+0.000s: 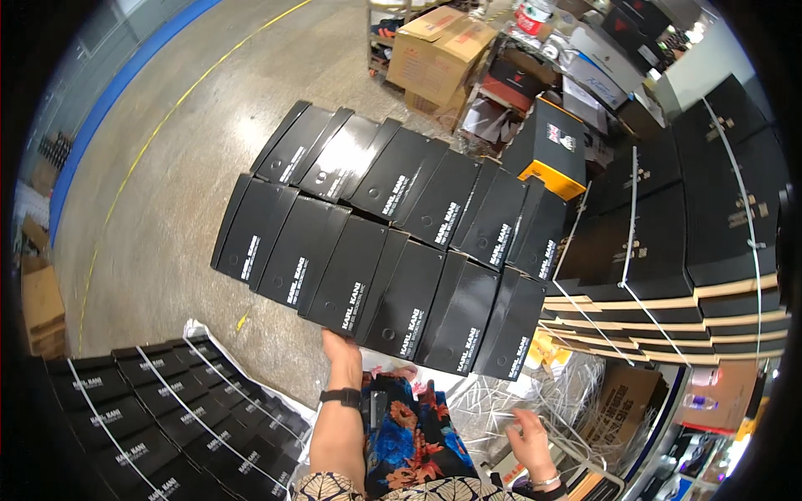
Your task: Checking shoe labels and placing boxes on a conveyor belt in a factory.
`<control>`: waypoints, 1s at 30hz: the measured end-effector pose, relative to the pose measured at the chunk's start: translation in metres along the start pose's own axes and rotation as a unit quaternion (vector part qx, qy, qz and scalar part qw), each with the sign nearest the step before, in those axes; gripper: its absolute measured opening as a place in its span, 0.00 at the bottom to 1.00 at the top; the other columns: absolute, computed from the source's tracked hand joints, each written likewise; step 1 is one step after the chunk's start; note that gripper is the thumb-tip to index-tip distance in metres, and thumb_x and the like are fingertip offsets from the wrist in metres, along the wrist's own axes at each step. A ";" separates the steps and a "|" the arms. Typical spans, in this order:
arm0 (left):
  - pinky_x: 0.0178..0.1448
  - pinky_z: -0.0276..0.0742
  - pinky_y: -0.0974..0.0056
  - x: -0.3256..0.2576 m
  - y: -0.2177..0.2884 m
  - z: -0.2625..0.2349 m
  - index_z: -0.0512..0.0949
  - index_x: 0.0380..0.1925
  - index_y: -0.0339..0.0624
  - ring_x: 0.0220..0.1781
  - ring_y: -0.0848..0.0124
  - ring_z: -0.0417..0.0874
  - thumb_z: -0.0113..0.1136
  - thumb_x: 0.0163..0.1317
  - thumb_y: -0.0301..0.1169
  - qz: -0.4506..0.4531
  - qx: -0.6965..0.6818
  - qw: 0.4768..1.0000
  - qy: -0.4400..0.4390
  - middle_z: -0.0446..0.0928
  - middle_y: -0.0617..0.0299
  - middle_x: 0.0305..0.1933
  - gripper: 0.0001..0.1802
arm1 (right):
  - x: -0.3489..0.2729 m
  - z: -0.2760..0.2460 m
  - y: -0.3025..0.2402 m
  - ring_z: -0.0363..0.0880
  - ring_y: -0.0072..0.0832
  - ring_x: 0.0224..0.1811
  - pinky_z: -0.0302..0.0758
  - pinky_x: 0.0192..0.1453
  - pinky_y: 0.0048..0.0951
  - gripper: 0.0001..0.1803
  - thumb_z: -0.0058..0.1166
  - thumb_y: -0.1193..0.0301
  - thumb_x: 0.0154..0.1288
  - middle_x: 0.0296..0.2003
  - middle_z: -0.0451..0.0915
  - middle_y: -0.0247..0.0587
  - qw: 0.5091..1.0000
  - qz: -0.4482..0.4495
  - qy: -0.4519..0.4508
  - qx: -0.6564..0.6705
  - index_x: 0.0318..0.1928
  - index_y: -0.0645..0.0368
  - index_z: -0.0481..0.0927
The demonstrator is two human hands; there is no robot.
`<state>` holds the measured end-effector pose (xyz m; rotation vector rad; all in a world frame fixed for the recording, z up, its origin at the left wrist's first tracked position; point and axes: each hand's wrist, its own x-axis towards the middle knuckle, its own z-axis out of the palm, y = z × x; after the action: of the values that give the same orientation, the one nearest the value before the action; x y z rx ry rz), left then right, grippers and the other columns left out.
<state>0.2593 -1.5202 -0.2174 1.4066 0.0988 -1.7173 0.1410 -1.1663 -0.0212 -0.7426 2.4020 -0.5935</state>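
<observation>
Two rows of black boxes (pixel 393 242), stacked.
My left hand (pixel 341 346) presses flat underneath; right hand (pixel 528 438) hangs open near white straps (pixel 493 401).

Glossy concrete floor (pixel 209 150) with yellow line (pixel 167 113), shelving (pixel 393 42) behind.

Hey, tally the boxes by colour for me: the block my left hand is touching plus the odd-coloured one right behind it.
All-black shoe boxes in the block at the left hand: 12, in two rows of 6
Black box with an orange base: 1
Total: 13
</observation>
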 end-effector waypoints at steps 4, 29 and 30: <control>0.22 0.61 0.67 -0.028 0.033 -0.011 0.68 0.26 0.50 0.19 0.75 0.65 0.45 0.64 0.46 -0.056 0.196 0.977 -0.054 0.64 0.70 0.18 0.15 | -0.019 0.004 0.005 0.77 0.39 0.39 0.74 0.44 0.35 0.19 0.54 0.71 0.54 0.44 0.75 0.50 0.999 0.031 0.007 0.017 0.48 0.61 0.72; 0.15 0.44 0.73 -0.315 0.114 0.156 0.59 0.16 0.50 0.12 0.81 0.46 0.47 0.66 0.38 0.085 0.266 0.787 -0.550 0.47 0.73 0.11 0.19 | -0.105 0.020 0.012 0.69 0.16 0.42 0.63 0.43 0.29 0.31 0.38 0.41 0.62 0.44 0.73 0.27 0.720 0.276 0.016 0.636 0.58 0.45 0.64; 0.16 0.43 0.72 -0.324 0.118 0.149 0.60 0.16 0.49 0.12 0.81 0.45 0.47 0.66 0.38 0.072 0.249 0.781 -0.568 0.46 0.73 0.11 0.19 | -0.109 0.025 0.015 0.69 0.16 0.41 0.63 0.43 0.29 0.32 0.37 0.40 0.62 0.45 0.73 0.28 0.686 0.248 -0.021 0.684 0.58 0.47 0.64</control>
<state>0.2137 -1.4898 0.1547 0.4383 -1.1650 -2.2586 0.2266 -1.0936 -0.0081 0.5326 1.2954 -1.7019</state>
